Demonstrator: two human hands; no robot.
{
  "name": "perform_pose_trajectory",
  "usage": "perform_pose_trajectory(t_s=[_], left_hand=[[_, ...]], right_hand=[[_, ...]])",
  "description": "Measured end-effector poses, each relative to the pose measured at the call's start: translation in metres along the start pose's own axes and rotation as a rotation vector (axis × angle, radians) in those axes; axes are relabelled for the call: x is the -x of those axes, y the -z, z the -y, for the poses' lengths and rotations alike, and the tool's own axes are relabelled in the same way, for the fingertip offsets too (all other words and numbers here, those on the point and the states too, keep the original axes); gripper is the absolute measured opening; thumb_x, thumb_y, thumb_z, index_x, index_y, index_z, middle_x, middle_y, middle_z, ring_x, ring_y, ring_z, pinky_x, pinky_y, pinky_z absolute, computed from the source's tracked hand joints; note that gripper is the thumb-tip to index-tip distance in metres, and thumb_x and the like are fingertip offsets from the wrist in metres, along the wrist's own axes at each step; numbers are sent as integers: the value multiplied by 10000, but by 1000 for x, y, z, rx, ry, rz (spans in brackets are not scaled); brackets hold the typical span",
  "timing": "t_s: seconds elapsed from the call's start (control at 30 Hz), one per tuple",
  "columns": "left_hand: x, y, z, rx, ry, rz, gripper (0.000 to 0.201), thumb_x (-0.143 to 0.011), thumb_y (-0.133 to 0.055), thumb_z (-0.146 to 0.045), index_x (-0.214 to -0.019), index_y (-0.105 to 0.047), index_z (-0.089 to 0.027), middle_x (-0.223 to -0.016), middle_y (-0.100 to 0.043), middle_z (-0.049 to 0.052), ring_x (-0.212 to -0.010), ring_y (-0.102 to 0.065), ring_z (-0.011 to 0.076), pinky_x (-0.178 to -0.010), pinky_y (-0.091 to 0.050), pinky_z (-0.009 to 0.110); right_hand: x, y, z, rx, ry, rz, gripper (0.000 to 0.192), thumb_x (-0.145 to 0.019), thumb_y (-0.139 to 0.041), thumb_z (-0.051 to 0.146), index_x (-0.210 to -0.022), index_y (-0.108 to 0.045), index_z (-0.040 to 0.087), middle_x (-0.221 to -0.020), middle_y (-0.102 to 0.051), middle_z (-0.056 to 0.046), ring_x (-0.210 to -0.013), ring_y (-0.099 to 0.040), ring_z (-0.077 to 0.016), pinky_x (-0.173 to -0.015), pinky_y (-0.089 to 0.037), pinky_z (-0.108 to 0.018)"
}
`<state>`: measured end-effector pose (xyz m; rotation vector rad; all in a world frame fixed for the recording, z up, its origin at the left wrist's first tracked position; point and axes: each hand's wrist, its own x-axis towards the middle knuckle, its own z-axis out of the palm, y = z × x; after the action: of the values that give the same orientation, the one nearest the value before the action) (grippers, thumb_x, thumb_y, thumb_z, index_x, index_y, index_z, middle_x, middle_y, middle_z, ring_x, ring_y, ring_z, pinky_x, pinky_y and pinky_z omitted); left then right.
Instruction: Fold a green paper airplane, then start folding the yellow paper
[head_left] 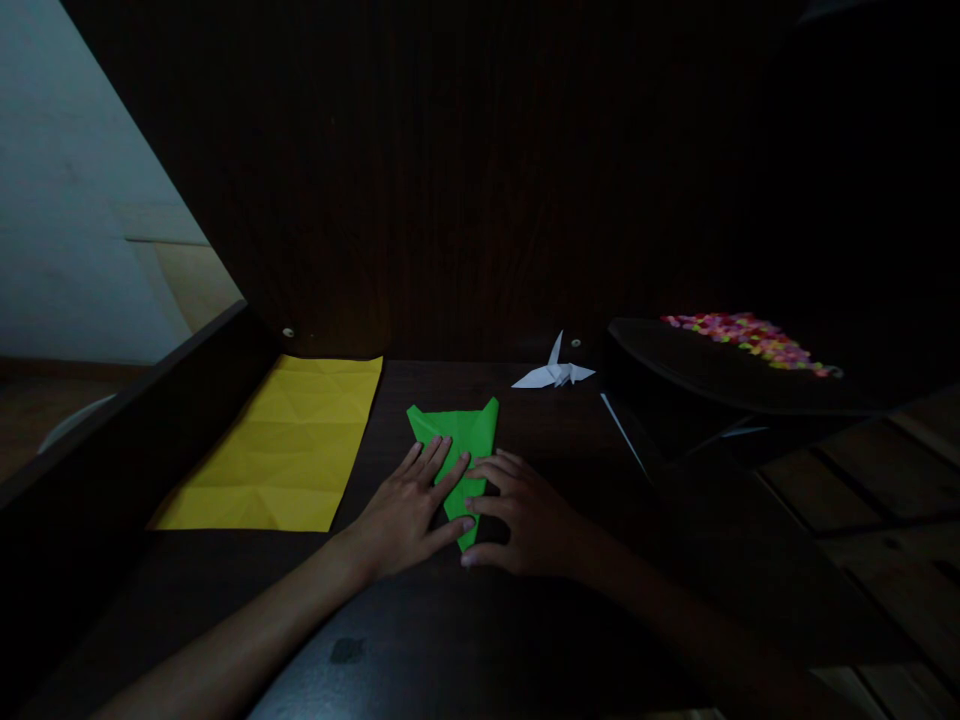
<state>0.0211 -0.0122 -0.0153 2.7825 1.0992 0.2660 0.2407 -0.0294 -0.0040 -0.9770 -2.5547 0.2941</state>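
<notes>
- Left hand [409, 510] and right hand [525, 515], both flat with fingers spread, press the folded green paper [459, 440] onto the dark desk [420, 620].
- Left of the green paper: creased yellow sheet [281, 445].
- Beyond it: white paper crane [553, 373].
- Its lower tip is hidden under fingers.

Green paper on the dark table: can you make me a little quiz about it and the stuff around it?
1. True or false: both hands press flat on the green paper.
2. Which lies beside the left hand? A) a yellow sheet B) a red cup C) a pair of scissors
3. Fill in: beyond the right hand, at the back of the table, sits a white folded paper ____.

Key
1. True. Fingers of both hands rest on its lower part.
2. A. The creased yellow sheet lies flat to the left.
3. Crane. The white paper crane stands apart from the green paper.
</notes>
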Motion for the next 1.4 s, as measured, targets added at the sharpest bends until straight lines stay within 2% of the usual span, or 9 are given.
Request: perform_pose_trajectory(t_s=[0.13, 0.27, 0.47, 0.63, 0.83, 1.1, 1.4], left_hand=[[0, 1, 0, 20, -28, 15, 686, -936, -370, -591, -1501, -250, -221, -1581, -190, 79, -1447, -150, 321, -1161, -222, 526], [1, 1, 1, 39, -46, 17, 677, -944, -368, -573, -1508, -221, -229, -1570, -240, 35, -1446, -148, 329, -1157, -234, 540], [-1, 4, 0, 40, -49, 9, 693, -933, -409, -565, -1501, -244, -204, -1546, -296, 71, -1440, -186, 308, -1151, -268, 524], [-3, 8, -4, 51, -64, 0, 673, -939, -423, -541, -1470, -321, -140, -1530, -312, 129, -1423, -248, 288, -1146, -313, 467], [-2, 8, -6, 30, -119, 2, 540, -951, -459, -458, -1383, -466, -134, -1464, -429, 153, -1363, -384, 277, -1123, -369, 446], [0, 8, -7, 124, -121, -9, 544, -961, -454, -409, -1439, -386, -159, -1492, -384, 126, -1379, -352, 267, -1130, -362, 461], [-1, 6, -8, 88, -128, -58, 529, -948, -478, -389, -1400, -439, -118, -1441, -455, 164, -1338, -422, 279, -1094, -410, 452]], right_hand=[[1, 2, -2, 2, 7, 11, 479, -727, -693, 600, -1004, -725, 210, -1204, -602, -115, -1189, -488, -286, -1063, -313, -513], [2, 4, -6, 28, 64, 33, 486, -775, -665, 578, -1089, -707, 209, -1226, -604, -130, -1228, -477, -281, -1081, -301, -507], [2, 9, -7, 76, 112, 23, 465, -854, -588, 557, -1114, -689, 185, -1172, -676, -101, -1258, -470, -276, -1112, -271, -512], [3, 14, -2, 135, 107, 99, 467, -898, -554, 500, -1151, -667, 124, -1177, -680, -123, -1259, -490, -285, -1119, -294, -475], [5, 19, 1, 94, 92, 174, 384, -911, -558, 425, -1142, -669, 139, -1202, -671, -122, -1260, -504, -273, -1089, -350, -463], [5, 17, 2, 82, 68, 189, 405, -886, -594, 436, -1172, -654, 155, -1226, -659, -115, -1282, -481, -272, -1090, -344, -455], [4, 16, -1, 176, 88, 141, 316, -939, -518, 392, -1089, -685, 169, -1160, -695, -84, -1204, -538, -256, -1051, -366, -442]])
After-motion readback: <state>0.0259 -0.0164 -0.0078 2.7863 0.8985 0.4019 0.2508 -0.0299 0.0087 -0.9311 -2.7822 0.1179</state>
